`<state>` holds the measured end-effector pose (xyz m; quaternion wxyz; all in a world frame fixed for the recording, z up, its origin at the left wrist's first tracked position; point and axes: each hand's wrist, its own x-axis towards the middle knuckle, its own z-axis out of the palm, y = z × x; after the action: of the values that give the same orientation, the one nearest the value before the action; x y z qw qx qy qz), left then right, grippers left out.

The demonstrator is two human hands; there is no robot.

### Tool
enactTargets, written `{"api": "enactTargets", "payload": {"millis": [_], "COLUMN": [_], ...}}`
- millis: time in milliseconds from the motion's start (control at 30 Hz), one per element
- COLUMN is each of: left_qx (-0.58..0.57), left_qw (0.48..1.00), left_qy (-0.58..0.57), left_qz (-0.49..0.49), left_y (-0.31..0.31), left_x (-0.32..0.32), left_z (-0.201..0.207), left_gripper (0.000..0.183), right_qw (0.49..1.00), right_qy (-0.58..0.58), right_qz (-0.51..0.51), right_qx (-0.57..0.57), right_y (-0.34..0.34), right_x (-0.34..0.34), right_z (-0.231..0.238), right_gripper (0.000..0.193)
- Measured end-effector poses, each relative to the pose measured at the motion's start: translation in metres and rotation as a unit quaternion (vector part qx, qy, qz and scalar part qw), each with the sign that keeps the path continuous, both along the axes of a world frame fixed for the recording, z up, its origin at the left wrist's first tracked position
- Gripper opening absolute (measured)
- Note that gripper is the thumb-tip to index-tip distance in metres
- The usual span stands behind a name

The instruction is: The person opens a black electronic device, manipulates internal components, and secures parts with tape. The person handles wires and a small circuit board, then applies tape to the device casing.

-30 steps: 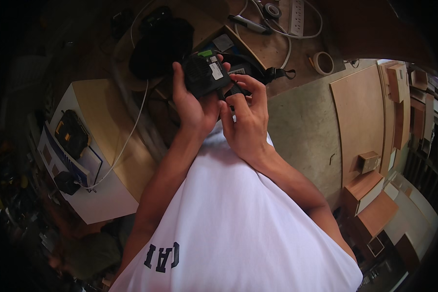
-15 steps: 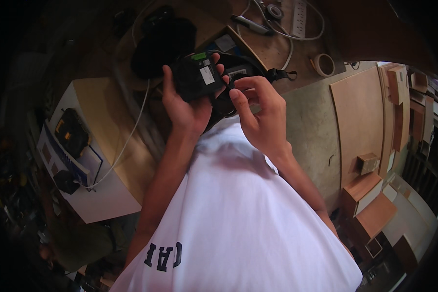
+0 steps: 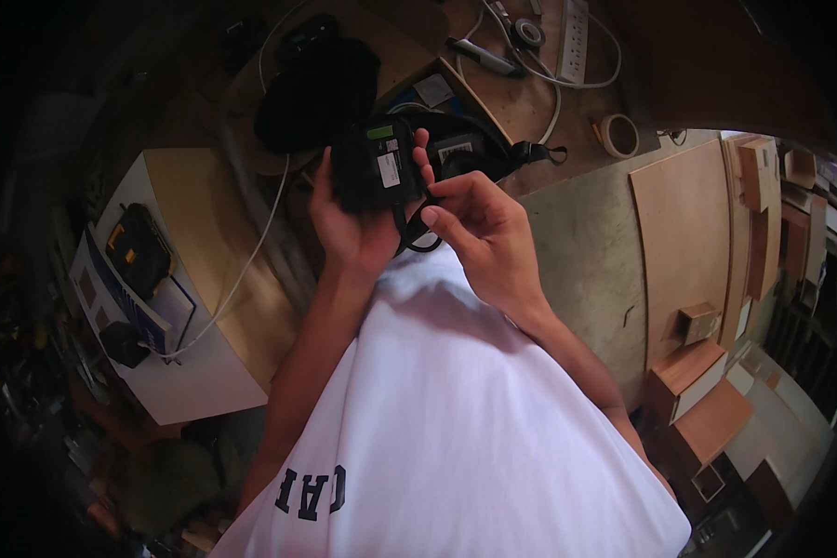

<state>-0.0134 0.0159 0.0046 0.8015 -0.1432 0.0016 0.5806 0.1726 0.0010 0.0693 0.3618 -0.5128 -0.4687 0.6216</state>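
Observation:
In my left hand [image 3: 355, 240] rests a black boxy device [image 3: 358, 172] with a white label and a small green patch. The fingers curl round its far and right sides. A black cable [image 3: 404, 232] loops down by the device's near right corner. My right hand [image 3: 493, 244] is beside it, thumb and forefinger pinched on the cable close to the device. Where the cable joins the device is too dark to make out. Just beyond the hands lies a black strap [image 3: 493, 139] with a buckle, across an open box [image 3: 482, 110].
A dark cap-like item [image 3: 316, 98], a tape roll [image 3: 618, 136], a white power strip [image 3: 574, 42] and a marker-like tool [image 3: 484, 56] lie on the worktop. To the left, a white cabinet [image 3: 181, 381] bears a yellow-black battery charger [image 3: 139, 249]. Wooden panels [image 3: 684, 242] stand right.
Both hands and the device have come slightly nearer to me. My right hand has shifted a little left and down, and the cable loop now shows more clearly.

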Motion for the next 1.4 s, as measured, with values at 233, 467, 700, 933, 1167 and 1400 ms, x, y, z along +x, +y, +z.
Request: {"api": "enactTargets", "payload": {"millis": [233,467,700,933,1167,1400], "left_qx": [0.0,-0.034,-0.051,-0.107,-0.076,-0.115], "left_qw": [1.0,0.982,0.964,0.964,0.899,0.823], "left_qy": [0.002,0.094,0.178,0.17,0.341,0.361], "left_qz": [-0.016,-0.159,-0.19,-0.171,-0.264,-0.423], "left_y": [-0.009,-0.011,-0.019,-0.026,0.009,0.04], "left_x": [0.004,-0.023,-0.043,-0.041,-0.087,-0.064], "left_z": [0.001,0.012,0.025,0.028,0.058,0.05], "left_gripper": [0.077,0.085,0.083,0.081,0.084,0.083], "right_qw": [0.997,0.966,0.945,0.985,0.849,0.817], "right_qy": [0.057,0.147,0.21,0.061,-0.266,-0.292], "right_qz": [-0.029,0.025,0.076,0.147,0.371,0.38], "right_qx": [-0.036,-0.212,-0.238,-0.06,0.264,0.319], "right_y": [-0.007,0.058,0.066,0.069,0.035,-0.009], "right_x": [0.003,0.018,-0.003,-0.003,0.026,-0.022], "right_z": [-0.001,-0.038,-0.061,-0.069,-0.052,-0.095], "right_gripper": [0.014,0.041,0.029,0.03,0.034,0.019]}}
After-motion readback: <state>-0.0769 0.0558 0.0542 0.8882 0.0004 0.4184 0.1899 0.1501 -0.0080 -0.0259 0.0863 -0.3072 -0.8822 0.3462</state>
